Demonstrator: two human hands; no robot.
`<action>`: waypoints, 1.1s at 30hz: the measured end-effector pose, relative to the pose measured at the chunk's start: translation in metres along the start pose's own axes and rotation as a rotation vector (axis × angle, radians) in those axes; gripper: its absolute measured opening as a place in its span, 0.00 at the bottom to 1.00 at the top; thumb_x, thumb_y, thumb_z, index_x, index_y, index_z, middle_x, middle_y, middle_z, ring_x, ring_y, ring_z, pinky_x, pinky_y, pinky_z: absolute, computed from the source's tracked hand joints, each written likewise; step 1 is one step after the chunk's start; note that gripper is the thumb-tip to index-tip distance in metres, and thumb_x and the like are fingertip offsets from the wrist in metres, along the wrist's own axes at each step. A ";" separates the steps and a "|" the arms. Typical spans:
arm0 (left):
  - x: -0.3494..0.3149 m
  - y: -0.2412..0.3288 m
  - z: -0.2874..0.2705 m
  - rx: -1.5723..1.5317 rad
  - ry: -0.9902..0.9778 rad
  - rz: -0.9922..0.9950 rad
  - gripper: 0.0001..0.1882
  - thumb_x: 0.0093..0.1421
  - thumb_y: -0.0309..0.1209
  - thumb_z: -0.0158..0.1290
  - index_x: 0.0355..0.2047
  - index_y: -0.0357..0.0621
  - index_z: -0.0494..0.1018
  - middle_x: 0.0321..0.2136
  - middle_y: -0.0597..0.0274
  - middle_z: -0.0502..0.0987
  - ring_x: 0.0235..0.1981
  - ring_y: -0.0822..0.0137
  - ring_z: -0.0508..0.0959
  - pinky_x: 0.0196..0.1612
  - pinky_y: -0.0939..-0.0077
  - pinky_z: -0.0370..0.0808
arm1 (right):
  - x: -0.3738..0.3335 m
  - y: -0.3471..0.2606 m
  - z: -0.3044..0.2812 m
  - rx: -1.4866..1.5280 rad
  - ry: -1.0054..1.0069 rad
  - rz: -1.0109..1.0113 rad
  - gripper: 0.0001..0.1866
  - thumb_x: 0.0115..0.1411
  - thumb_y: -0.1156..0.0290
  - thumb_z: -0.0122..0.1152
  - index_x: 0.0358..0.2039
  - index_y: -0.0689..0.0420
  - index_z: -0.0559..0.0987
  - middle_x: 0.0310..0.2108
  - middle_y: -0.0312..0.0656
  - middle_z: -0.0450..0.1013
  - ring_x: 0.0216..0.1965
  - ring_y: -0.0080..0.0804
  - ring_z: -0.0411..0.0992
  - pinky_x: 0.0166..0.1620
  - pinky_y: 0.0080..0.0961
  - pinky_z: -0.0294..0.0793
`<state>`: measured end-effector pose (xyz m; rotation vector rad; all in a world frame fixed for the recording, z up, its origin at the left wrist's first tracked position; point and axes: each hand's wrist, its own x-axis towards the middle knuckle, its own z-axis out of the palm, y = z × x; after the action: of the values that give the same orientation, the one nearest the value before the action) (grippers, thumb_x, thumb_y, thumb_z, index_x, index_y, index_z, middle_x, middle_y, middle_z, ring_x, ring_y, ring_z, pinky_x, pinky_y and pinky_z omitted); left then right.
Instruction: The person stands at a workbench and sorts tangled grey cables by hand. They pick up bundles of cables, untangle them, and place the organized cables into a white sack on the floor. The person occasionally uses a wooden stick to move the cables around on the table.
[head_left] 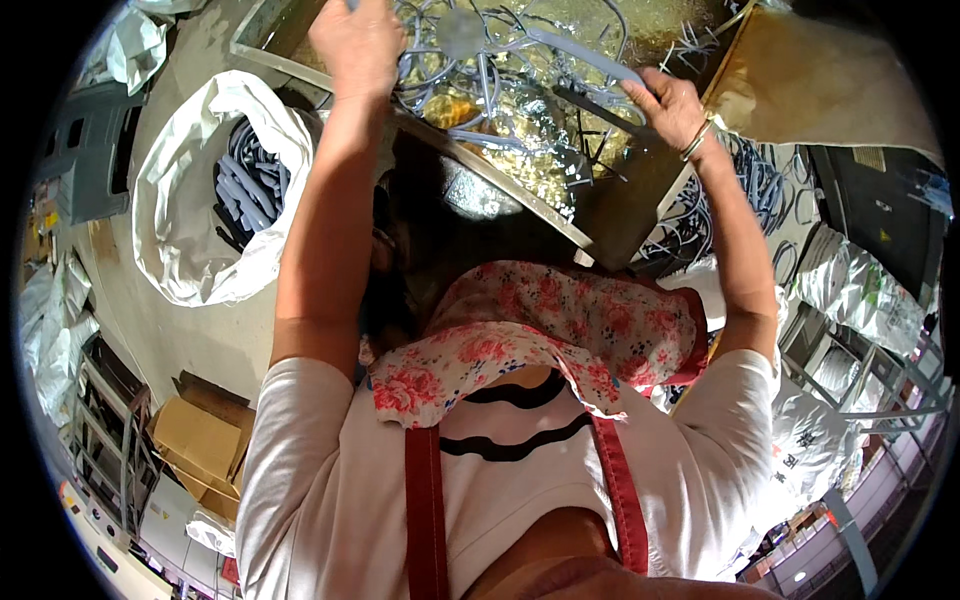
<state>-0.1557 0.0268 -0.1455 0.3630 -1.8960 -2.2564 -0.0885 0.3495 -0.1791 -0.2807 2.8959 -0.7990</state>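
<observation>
A shallow metal trough (520,190) of water lies before me, with thin grey curled strips (480,85) tangled in it. My right hand (672,110) is closed around the end of a thicker grey rubbery strip (585,52), which slants up to the left over the water. Just below that, a black strip (600,108) reaches close to the same hand; I cannot tell whether it is gripped too. My left hand (358,48) makes a fist above the trough's left side. A sliver of something grey-blue shows at its top, but the fingers hide most of it.
A white sack (165,220) holding cut grey pieces (245,190) stands open on the floor at left. More grey strips (755,185) lie heaped right of the trough. A brown board (830,85) is at far right, a cardboard box (200,445) at lower left.
</observation>
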 end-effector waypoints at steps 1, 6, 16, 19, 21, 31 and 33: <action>-0.009 0.009 0.008 0.209 0.012 0.109 0.18 0.57 0.42 0.50 0.18 0.44 0.66 0.11 0.71 0.64 0.10 0.79 0.60 0.12 0.80 0.54 | 0.001 -0.012 -0.015 -0.158 -0.010 -0.034 0.18 0.57 0.55 0.50 0.26 0.60 0.74 0.16 0.49 0.67 0.20 0.45 0.68 0.26 0.33 0.67; -0.022 0.005 0.019 0.349 -0.184 0.070 0.17 0.54 0.41 0.54 0.17 0.42 0.70 0.11 0.68 0.66 0.12 0.78 0.64 0.15 0.81 0.59 | 0.005 -0.046 -0.063 -0.539 0.078 -0.199 0.15 0.56 0.55 0.51 0.29 0.55 0.74 0.15 0.48 0.69 0.20 0.49 0.68 0.25 0.39 0.68; -0.009 -0.014 0.010 0.271 -0.417 0.096 0.16 0.54 0.38 0.53 0.19 0.37 0.71 0.13 0.64 0.69 0.14 0.73 0.68 0.18 0.78 0.65 | 0.008 -0.087 -0.060 -0.609 -0.050 -0.528 0.12 0.53 0.61 0.56 0.24 0.56 0.73 0.11 0.45 0.67 0.15 0.44 0.68 0.20 0.35 0.66; -0.021 0.009 0.018 0.430 -0.803 0.340 0.11 0.55 0.35 0.51 0.26 0.37 0.72 0.17 0.64 0.71 0.22 0.73 0.67 0.25 0.75 0.64 | 0.035 -0.115 -0.048 -0.407 0.098 -0.646 0.13 0.53 0.60 0.57 0.25 0.58 0.74 0.10 0.44 0.64 0.13 0.43 0.65 0.18 0.33 0.64; -0.027 0.003 0.015 0.344 -0.774 0.272 0.12 0.55 0.35 0.51 0.31 0.37 0.73 0.20 0.60 0.72 0.22 0.74 0.68 0.25 0.76 0.65 | 0.044 -0.127 -0.046 -0.339 0.096 -0.479 0.13 0.54 0.62 0.56 0.32 0.60 0.72 0.21 0.46 0.69 0.21 0.38 0.68 0.26 0.27 0.68; 0.013 0.013 -0.011 -0.248 -0.141 -0.228 0.11 0.55 0.33 0.53 0.27 0.38 0.67 0.13 0.65 0.66 0.12 0.73 0.69 0.16 0.82 0.69 | 0.051 -0.066 0.178 -0.172 -0.625 -0.211 0.18 0.54 0.71 0.50 0.46 0.57 0.67 0.36 0.50 0.71 0.39 0.45 0.70 0.42 0.35 0.69; 0.011 0.026 0.000 -0.216 -0.046 -0.207 0.10 0.56 0.33 0.52 0.28 0.39 0.68 0.13 0.65 0.67 0.12 0.73 0.68 0.17 0.82 0.68 | 0.053 -0.046 0.235 -0.384 -0.517 -0.378 0.19 0.57 0.74 0.41 0.50 0.57 0.62 0.35 0.53 0.71 0.38 0.44 0.71 0.42 0.36 0.68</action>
<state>-0.1667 0.0197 -0.1209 0.4998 -1.6808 -2.5937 -0.0942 0.1836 -0.3591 -0.9385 2.4956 -0.1502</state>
